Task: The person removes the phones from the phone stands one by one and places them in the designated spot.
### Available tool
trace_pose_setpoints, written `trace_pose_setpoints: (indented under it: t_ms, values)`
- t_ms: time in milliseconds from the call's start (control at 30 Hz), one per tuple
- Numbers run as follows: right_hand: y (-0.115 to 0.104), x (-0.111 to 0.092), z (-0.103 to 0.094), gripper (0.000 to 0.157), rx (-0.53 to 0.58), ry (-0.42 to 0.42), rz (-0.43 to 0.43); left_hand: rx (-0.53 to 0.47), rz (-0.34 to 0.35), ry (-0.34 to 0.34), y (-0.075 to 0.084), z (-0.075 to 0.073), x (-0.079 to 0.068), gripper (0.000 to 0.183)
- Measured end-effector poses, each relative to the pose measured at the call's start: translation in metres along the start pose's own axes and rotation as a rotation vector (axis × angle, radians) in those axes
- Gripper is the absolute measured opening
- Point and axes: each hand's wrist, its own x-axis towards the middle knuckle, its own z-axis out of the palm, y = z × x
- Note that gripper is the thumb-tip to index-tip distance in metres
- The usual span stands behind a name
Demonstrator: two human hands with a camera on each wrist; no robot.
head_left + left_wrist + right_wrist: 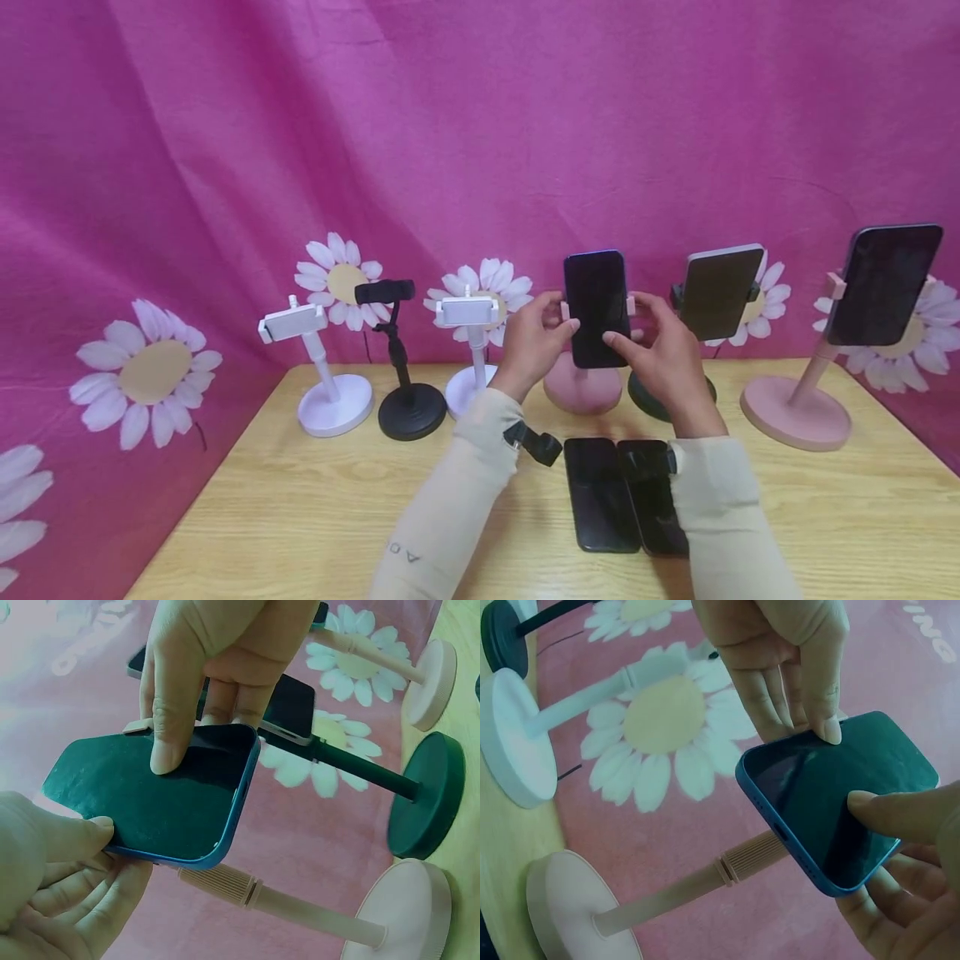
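A blue-edged smartphone (596, 304) stands upright, screen toward me, in the clamp of a pink phone stand (581, 387). My left hand (534, 337) pinches its left edge, thumb on the front rim and fingers by the clamp arm. With the thumb on the lower screen, my right hand (667, 354) grips the right side, its fingers reaching behind. The left wrist view has the left hand (52, 877) at lower left, against the phone (165, 795). In the right wrist view, the right hand (911, 855) holds the phone (840, 802) from the lower right; its back is hidden.
Two dark phones (600, 496) lie side by side below my hands. To the left stand a white stand (333, 408), a black one (411, 408) and another white one (476, 354). On the right, a dark green stand (652, 396) and a pink stand (795, 412) hold devices.
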Motion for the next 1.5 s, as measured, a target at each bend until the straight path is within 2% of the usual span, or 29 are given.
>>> trace_pose_setpoints:
  t_ms: [167,333,567,667,833,967,1100,1267,1500]
  values:
    - [-0.021,-0.009,-0.006,0.064,-0.003,0.023,-0.073,-0.004,0.065,-0.005,0.015,-0.023,-0.011,0.04]
    - [-0.044,-0.026,-0.012,0.066,-0.021,0.011,-0.161,-0.004,0.116,-0.031,0.029,-0.048,-0.028,0.041]
    - [-0.063,-0.055,-0.009,0.066,-0.041,-0.023,-0.361,0.042,0.137,-0.095,0.043,-0.084,-0.066,0.042]
    - [-0.069,-0.068,-0.005,0.068,-0.027,-0.057,-0.41,0.065,0.143,-0.115,0.045,-0.098,-0.084,0.042]
    - [-0.079,-0.089,0.002,0.069,0.031,-0.132,-0.463,0.071,0.106,-0.157,0.048,-0.119,-0.111,0.041]
    - [-0.086,-0.101,0.006,0.067,0.08,-0.188,-0.478,0.067,0.07,-0.171,0.05,-0.13,-0.125,0.041]
    - [-0.09,-0.108,0.011,0.066,0.108,-0.206,-0.502,0.05,0.046,-0.188,0.05,-0.138,-0.134,0.04]
    - [-0.09,-0.112,0.02,0.065,0.111,-0.195,-0.542,0.031,0.026,-0.206,0.046,-0.144,-0.138,0.037]
    - [-0.09,-0.113,0.032,0.068,0.071,-0.189,-0.565,-0.009,0.041,-0.201,0.032,-0.15,-0.141,0.034]
